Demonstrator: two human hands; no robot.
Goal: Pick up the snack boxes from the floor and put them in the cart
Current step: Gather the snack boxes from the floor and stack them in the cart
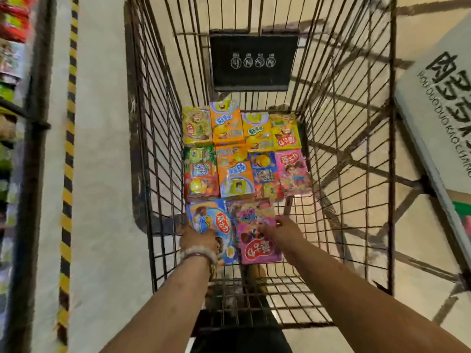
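1. Left hand (pixel 196 238) at 7 o'clock on the cart (pixel 390 174) floor, wrist toward the camera, on the near left corner of the blue box (pixel 211 225). Fingers hidden behind the knuckles; cannot tell whether curled round the edge or pressing flat. Possible slip here: letting go while the box sits partly on the wire grid could leave it skewed toward 6 o'clock.

2. Right hand (pixel 283 229) at 5 o'clock, on the right edge of the pink box (pixel 254 233). Thumb on the top face, other fingers out of sight under or behind the edge; looks like a pinch, not certain. Pink box touching the blue one at its left side, with bare wire at 3 o'clock of it. Pushing forward unevenly would likely ride its far edge onto the row ahead.

3. Middle row (pixel 242 171), toward 12 o'clock: four boxes flat, side by side, just beyond the two held ones. Knocking these with an incoming box could shift the tidy grid.

4. Far row (pixel 239 128), four more flat boxes below the black sign (pixel 253 62). No floor boxes in view, so remaining count impossible to judge.

5. Carton (pixel 443 103) at 2 o'clock and shelf (pixel 12 72) at 9 o'clock, outside the cart; a nudged cart might bump either.
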